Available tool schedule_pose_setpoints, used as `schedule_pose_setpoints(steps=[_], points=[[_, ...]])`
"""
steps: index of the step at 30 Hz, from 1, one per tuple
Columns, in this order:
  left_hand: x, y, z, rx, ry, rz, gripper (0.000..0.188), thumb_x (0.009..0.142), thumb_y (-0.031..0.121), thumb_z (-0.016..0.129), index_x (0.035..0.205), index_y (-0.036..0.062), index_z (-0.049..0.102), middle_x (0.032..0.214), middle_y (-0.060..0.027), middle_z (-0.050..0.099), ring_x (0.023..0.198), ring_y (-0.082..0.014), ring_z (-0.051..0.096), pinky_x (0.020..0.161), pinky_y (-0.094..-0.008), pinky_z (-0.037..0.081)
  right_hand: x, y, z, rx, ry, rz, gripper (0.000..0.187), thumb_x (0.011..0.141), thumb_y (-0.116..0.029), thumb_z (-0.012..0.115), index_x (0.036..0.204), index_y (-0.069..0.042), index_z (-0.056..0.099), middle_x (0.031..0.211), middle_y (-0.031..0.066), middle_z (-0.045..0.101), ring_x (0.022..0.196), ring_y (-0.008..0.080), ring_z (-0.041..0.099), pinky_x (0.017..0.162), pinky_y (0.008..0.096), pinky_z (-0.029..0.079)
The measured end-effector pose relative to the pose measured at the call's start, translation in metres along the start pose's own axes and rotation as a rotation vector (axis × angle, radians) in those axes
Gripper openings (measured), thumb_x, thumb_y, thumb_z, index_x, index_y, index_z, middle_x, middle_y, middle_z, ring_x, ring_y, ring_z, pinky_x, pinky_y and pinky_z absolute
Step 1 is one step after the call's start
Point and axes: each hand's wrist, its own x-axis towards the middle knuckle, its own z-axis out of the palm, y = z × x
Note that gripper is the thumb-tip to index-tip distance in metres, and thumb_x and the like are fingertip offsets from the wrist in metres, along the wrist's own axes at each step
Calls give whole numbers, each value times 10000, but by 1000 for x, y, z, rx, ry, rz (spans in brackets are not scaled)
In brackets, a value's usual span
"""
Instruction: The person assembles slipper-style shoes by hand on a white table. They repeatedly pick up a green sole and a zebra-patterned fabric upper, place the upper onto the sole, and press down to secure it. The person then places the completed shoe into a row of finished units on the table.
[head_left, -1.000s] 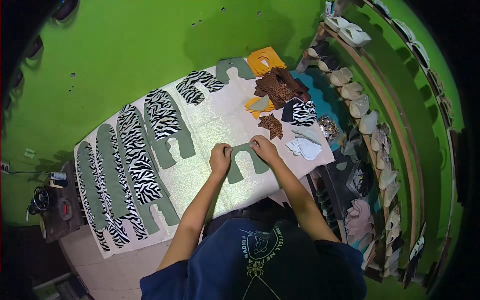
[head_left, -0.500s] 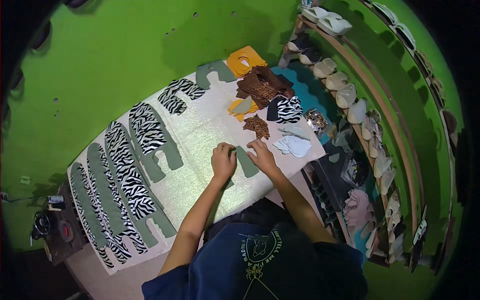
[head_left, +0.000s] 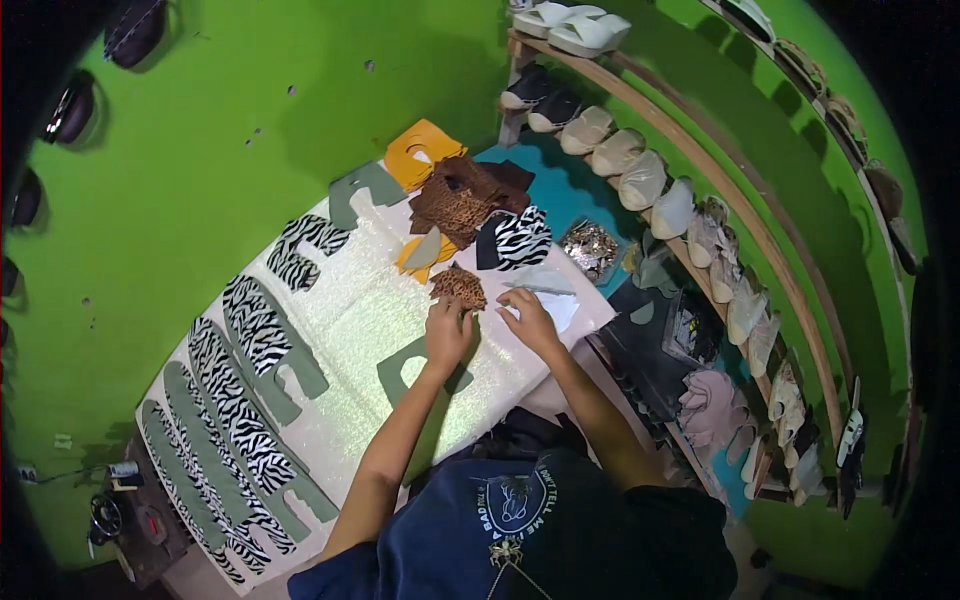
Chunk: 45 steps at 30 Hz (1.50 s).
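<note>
We look down over our own dark blue shirt [head_left: 520, 530] and two bare forearms reaching forward to a desk [head_left: 370, 310] covered in a pale, faintly glittering sheet.

Our left hand [head_left: 448, 335] lies flat, palm down, fingers spread, pressing on a grey-green cut-out piece [head_left: 405, 370] with a rounded notch; it pins the piece and grips nothing. The fingertips come close to a small brown spotted piece [head_left: 459, 287] just beyond. Our right hand [head_left: 528, 322] rests beside it, fingers loosely bent over a white paper piece [head_left: 560, 308]; we cannot tell whether it pinches anything.

The grey-green piece looks thin, light and floppy, like felt or lining. We judge it will slide readily on the smooth sheet and is best lifted by an outer edge or the notch rim.

To the left, long strips in zebra print [head_left: 240, 400] lie on grey-green backing, side by side. Farther off sit a heap of brown spotted scraps [head_left: 460, 200], an orange card pattern [head_left: 425, 150] and a folded zebra scrap [head_left: 520, 238]. On the right, curved wooden shelves [head_left: 740, 215] hold rows of pale sandals against a bright green wall [head_left: 200, 120].
</note>
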Motion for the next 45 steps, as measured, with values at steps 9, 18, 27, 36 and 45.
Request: schedule_pose_setpoints(steps=[9, 18, 27, 36, 45], points=[[51, 19, 47, -2, -81, 78, 174, 714, 86, 601, 881, 36, 585, 841, -136, 550, 803, -324, 521, 720, -395, 408, 26, 44, -43, 22, 123, 48, 140, 742, -95, 607, 869, -40, 584, 860, 101, 571, 841, 272, 544, 742, 345, 432], [95, 31, 89, 49, -118, 37, 219, 722, 118, 607, 933, 68, 578, 887, -122, 535, 816, -314, 514, 700, -398, 421, 44, 101, -41, 133, 295, 100, 207, 766, -29, 584, 969, -10, 554, 898, 135, 547, 783, 251, 570, 686, 317, 454], [118, 39, 119, 157, -215, 138, 311, 660, 156, 673, 952, 102, 584, 902, -85, 534, 819, -290, 510, 682, -388, 414, 64, 120, -42, 224, 242, 131, 274, 761, -65, 594, 1017, 0, 524, 998, 175, 498, 902, 356, 509, 775, 369, 420], [124, 41, 125, 206, -257, 105, 373, 616, 175, 702, 960, 118, 571, 878, -64, 527, 842, -280, 498, 688, -392, 410, 65, 136, -34, 234, 267, 120, 294, 743, -71, 623, 994, 12, 493, 963, 166, 501, 885, 331, 518, 768, 367, 424], [127, 42, 126, 212, -254, 135, 379, 602, 158, 706, 953, 117, 570, 871, -62, 526, 801, -273, 497, 678, -384, 417, 71, 139, -33, 290, 306, 137, 286, 719, -80, 663, 932, -7, 488, 900, 128, 516, 810, 263, 530, 717, 342, 434]])
